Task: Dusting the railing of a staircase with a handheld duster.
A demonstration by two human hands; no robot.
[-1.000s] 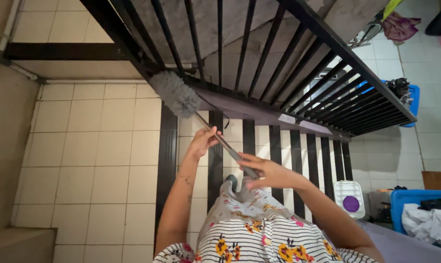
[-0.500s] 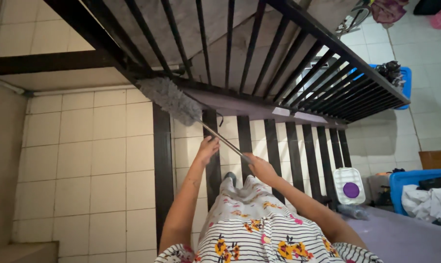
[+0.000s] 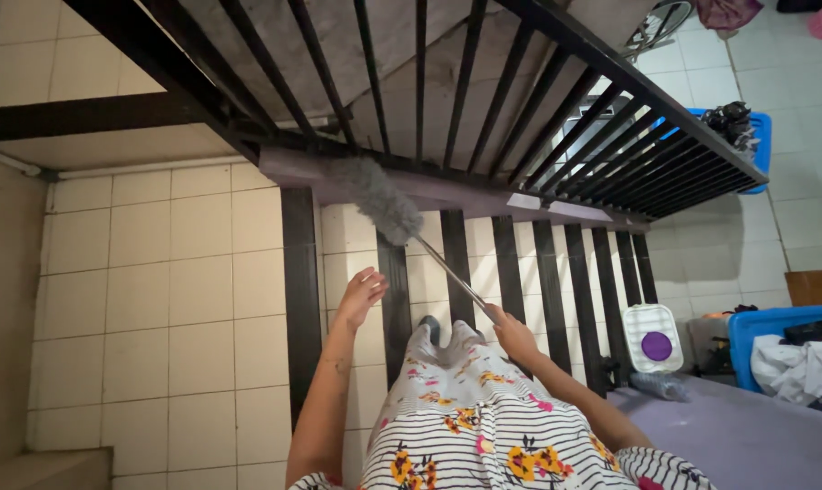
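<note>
Grey fluffy duster (image 3: 379, 197) lies with its head against the purple-grey ledge (image 3: 465, 192) at the foot of the black railing (image 3: 538, 100), up and ahead of both hands. Its thin metal handle (image 3: 452, 272) slants down to the right into the right hand (image 3: 513, 332), which is closed around the lower end. The left hand (image 3: 360, 295) is off the handle, fingers loosely spread and holding nothing, to the left of the handle and below the duster head, over one of the black bars in front of the white tiled wall (image 3: 157, 272). The duster head sits above and a little right of the left hand, and up and left of the right hand, well apart from both.

Low on the right, near the right forearm, a white container with a purple round lid (image 3: 651, 343) stands on the floor, with a blue bin holding white cloth (image 3: 787, 358) just beyond it. Another blue bin (image 3: 756, 145) shows behind the railing's far end.
</note>
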